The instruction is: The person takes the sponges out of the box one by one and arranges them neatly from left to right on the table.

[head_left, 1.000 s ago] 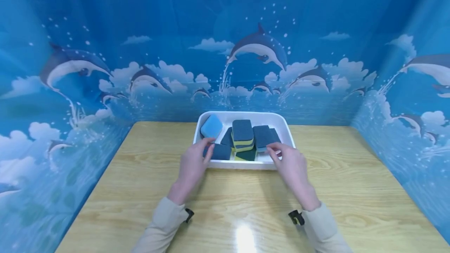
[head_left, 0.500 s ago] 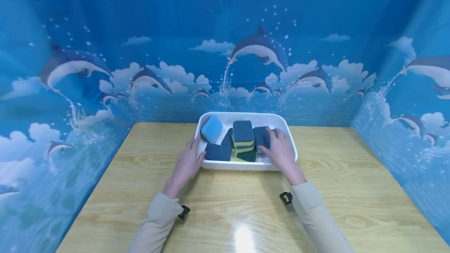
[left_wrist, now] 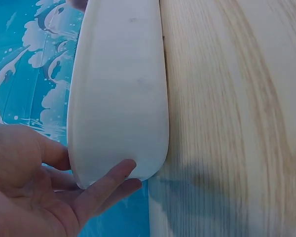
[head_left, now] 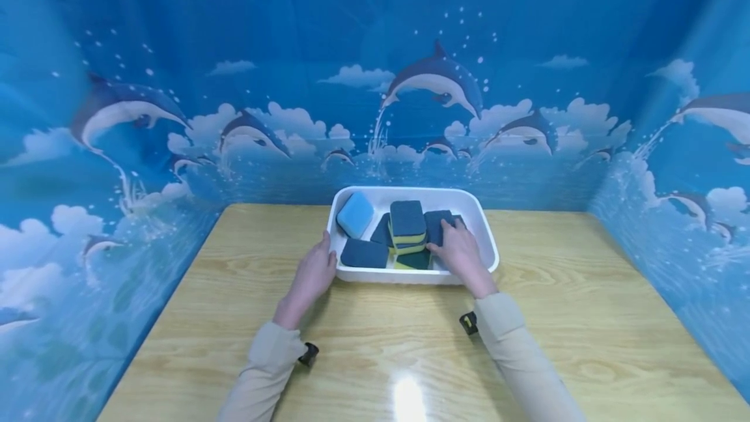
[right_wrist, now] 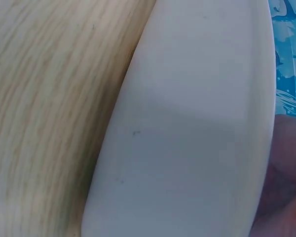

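Note:
A white tray (head_left: pixel 489 249) holds several scouring sponges, dark on one face with yellow or blue foam. My left hand (head_left: pixel 312 272) grips the tray's left front corner; in the left wrist view its thumb is at the rim and its fingers (left_wrist: pixel 123 170) lie against the outer wall. Inside the tray, my right hand (head_left: pixel 459 253) holds a dark sponge (head_left: pixel 436 219) right of the middle stack, thumb on the near side and fingers over the top. The palm hides part of that sponge. Only part of this hand (right_wrist: pixel 288 163) shows behind the tray wall in the right wrist view.
Two yellow sponges with dark tops form a stack (head_left: pixel 407 219) mid-tray. A light-blue sponge (head_left: pixel 355 215) leans in the back left corner, a dark one (head_left: pixel 364 253) lies at front left. The wooden table (head_left: pixel 586 318) meets a dolphin-print curtain (head_left: pixel 293 116) behind the tray.
My left hand has moved from the sponge at front left out to the tray's left corner. My right hand has reached farther into the tray, onto the dark sponge. The sponges look barely shifted.

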Motion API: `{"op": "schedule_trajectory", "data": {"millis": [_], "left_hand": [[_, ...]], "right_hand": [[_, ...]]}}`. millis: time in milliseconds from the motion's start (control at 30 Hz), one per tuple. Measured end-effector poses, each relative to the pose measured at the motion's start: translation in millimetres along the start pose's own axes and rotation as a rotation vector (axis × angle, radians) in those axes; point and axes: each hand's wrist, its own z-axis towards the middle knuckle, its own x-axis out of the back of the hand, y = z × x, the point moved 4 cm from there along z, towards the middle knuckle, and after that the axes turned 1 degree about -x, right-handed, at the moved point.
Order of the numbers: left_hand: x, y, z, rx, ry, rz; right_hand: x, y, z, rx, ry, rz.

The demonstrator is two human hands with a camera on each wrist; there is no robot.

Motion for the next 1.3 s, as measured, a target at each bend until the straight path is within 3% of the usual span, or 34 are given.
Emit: {"op": "schedule_trajectory", "data": {"millis": [300, 433, 567, 700, 900, 1100, 1300], "left_hand": [[-0.2, -2.0, -0.2, -0.005, 0.0, -0.005], [-1.8, -2.7, -0.2, -0.001, -0.008, -0.004], [-2.3, -2.2, -0.4, 0.004, -0.009, -0.011], [-1.3, -2.2, 0.2, 0.004, -0.01, -0.016], [1.2, -2.4, 1.3, -0.008, -0.007, -0.005], [0.7, -2.9, 1.6, 0.008, -0.022, 0.002], [-0.1, -2.9, 1.4, 0.01, -0.023, -0.001]], "right_hand": [[0.7, 4.2, -3.0, -0.033, 0.004, 0.063], [13.2, 7.7, -14.0, -0.026, 0.048, 0.087], [36.6, 7.1, -41.4, 0.004, 0.158, 0.142], [52.0, 9.5, -82.7, 0.058, 0.266, 0.15], [40.5, 21.0, -144.5, 0.179, 0.33, 0.057], [5.7, 30.0, -179.7, 0.182, 0.203, -0.028], [-15.9, 32.0, -177.8, 0.126, 0.001, -0.053]]}}
